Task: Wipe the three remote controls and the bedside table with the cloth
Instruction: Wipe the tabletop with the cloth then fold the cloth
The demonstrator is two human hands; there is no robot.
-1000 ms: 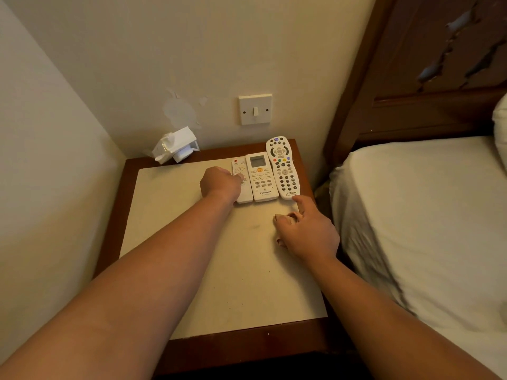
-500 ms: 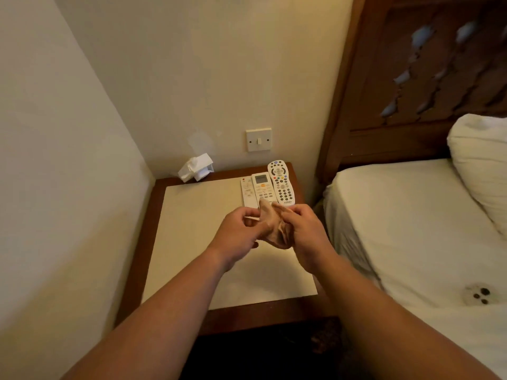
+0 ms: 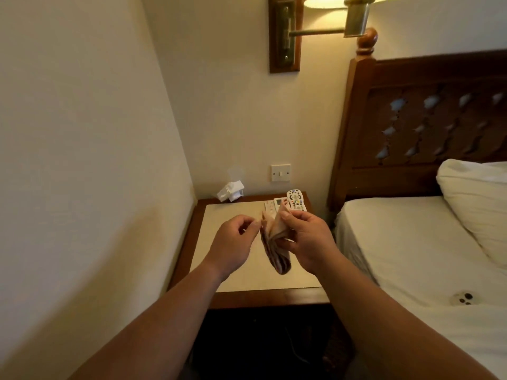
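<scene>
Above the bedside table, the cloth is being gripped by the right hand and pinched at its edge by the left hand.

One head-worn view, close above the desk, facing forward and down into the corner; bed at right.

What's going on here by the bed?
A person at the bedside table holds a folded cloth above it. The right hand grips the cloth and the left hand pinches its edge, perhaps refolding it. The three remote controls lie side by side at the table's back right, near the wall, with neither hand on them. A small white object sits in the back left corner.
</scene>
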